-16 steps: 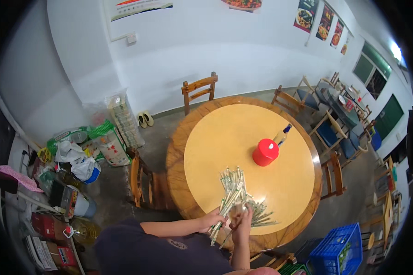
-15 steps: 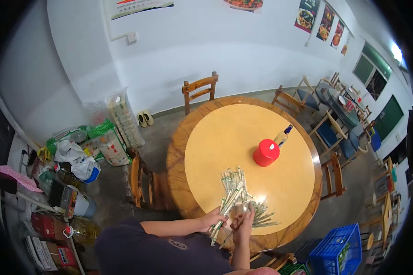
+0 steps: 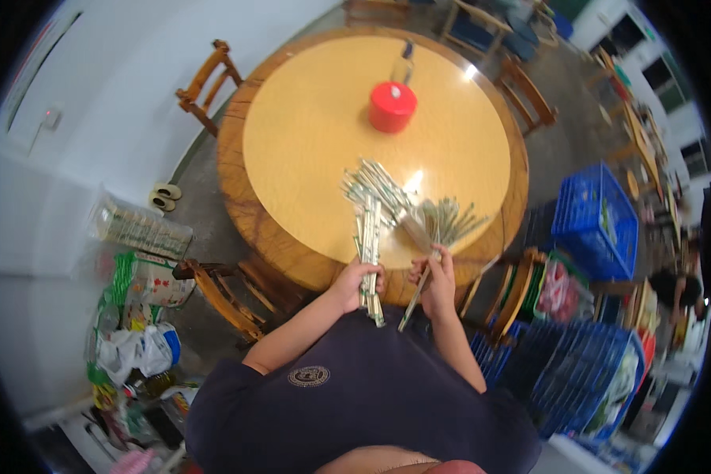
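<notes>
Now our left hand [image 3: 357, 282] grips a bundle of wrapped chopsticks [image 3: 369, 237] at the near edge of the round tabletop [image 3: 308, 142], while our right hand [image 3: 434, 283] pinches a single wrapped pair [image 3: 415, 296] just beside it; a red lidded container [image 3: 392, 106] stands farther back.

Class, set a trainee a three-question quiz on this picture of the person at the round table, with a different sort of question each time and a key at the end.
1. True or false: the left hand grips a bundle of wrapped sticks.
2. What does the right hand hold? A) a red lid B) a single stick C) a blue crate
3. Fill in: the red container stands on the round ____.

Key: 1 true; 2 B; 3 table. More sticks lie in a loose pile on the table, just beyond the right hand.
</notes>
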### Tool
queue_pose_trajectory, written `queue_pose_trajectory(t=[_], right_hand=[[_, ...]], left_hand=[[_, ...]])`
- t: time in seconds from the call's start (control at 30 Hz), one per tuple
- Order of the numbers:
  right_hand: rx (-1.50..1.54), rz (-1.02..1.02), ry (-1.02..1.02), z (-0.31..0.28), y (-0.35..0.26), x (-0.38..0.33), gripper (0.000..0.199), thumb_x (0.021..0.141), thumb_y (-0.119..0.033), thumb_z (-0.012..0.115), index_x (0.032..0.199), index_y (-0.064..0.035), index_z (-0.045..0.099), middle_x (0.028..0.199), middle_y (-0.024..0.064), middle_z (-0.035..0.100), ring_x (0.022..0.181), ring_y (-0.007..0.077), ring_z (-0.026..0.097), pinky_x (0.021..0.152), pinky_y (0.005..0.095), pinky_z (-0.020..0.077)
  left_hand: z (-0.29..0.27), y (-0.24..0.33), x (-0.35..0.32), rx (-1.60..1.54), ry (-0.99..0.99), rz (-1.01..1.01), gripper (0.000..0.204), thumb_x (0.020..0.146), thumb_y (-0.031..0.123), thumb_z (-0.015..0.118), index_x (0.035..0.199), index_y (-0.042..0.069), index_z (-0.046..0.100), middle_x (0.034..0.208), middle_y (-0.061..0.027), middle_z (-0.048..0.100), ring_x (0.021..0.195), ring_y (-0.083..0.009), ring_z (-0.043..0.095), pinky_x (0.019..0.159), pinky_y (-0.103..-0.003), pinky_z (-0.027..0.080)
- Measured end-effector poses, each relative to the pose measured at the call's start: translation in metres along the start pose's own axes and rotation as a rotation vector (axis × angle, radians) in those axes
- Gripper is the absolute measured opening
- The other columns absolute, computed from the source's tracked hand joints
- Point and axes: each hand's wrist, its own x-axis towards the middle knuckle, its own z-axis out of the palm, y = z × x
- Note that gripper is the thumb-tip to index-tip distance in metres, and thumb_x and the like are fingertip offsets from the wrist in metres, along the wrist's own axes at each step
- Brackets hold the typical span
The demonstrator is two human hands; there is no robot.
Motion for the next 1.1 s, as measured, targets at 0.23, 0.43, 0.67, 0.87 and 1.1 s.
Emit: queue_pose_trajectory(t=[0.23, 0.43, 0.67, 0.87, 1.1], right_hand=[[-0.386, -0.127, 0.136, -0.031, -0.007, -0.008, 0.039, 0.098, -0.006, 0.058, 0.136, -0.0058, 0.053, 0.090, -0.0031, 0.051, 0.075, 0.0058, 0.048, 0.067, 0.0201, 0.0410], [-0.491, -0.556, 0.353, -0.033, -0.054, -0.005, 0.034, 0.097, -0.007, 0.063, 0.130, -0.0023, 0.055, 0.091, -0.0011, 0.056, 0.079, 0.0086, 0.057, 0.073, 0.0250, 0.0505], [-0.632, -0.911, 0.416, -0.040, -0.084, 0.017, 0.027, 0.096, -0.005, 0.066, 0.122, -0.0016, 0.060, 0.100, 0.0034, 0.063, 0.084, 0.0086, 0.060, 0.072, 0.0241, 0.0490], [-1.176, -0.897, 0.414, -0.044, -0.052, 0.054, 0.023, 0.088, 0.002, 0.068, 0.110, -0.0025, 0.067, 0.099, 0.0091, 0.069, 0.087, 0.0176, 0.066, 0.076, 0.0288, 0.0546], [-1.409, -0.577, 0.324, -0.063, -0.032, 0.070, 0.046, 0.093, -0.014, 0.068, 0.137, -0.0110, 0.058, 0.125, 0.0150, 0.059, 0.102, 0.0262, 0.064, 0.085, 0.0363, 0.0537]], left_hand=[[-0.020, -0.002, 0.000, 0.027, -0.025, -0.105, 0.028, 0.087, 0.002, 0.058, 0.109, 0.011, 0.045, 0.089, -0.0077, 0.058, 0.073, -0.0212, 0.060, 0.064, -0.037, 0.054], [-0.024, 0.013, -0.007, -0.045, -0.029, -0.088, 0.030, 0.087, -0.001, 0.058, 0.111, 0.012, 0.046, 0.088, -0.0082, 0.058, 0.074, -0.0204, 0.060, 0.063, -0.036, 0.054], [-0.063, 0.019, 0.001, -0.119, 0.033, 0.019, 0.025, 0.088, 0.003, 0.055, 0.111, 0.009, 0.046, 0.085, -0.0081, 0.058, 0.072, -0.0206, 0.057, 0.063, -0.036, 0.053], [-0.077, 0.021, 0.005, -0.192, 0.084, 0.026, 0.024, 0.089, 0.004, 0.053, 0.112, 0.010, 0.047, 0.084, -0.0076, 0.058, 0.071, -0.0204, 0.057, 0.062, -0.036, 0.053], [-0.081, 0.014, 0.014, -0.256, 0.105, 0.062, 0.023, 0.090, 0.005, 0.053, 0.111, 0.011, 0.045, 0.084, -0.0078, 0.057, 0.071, -0.0209, 0.057, 0.062, -0.036, 0.053]])
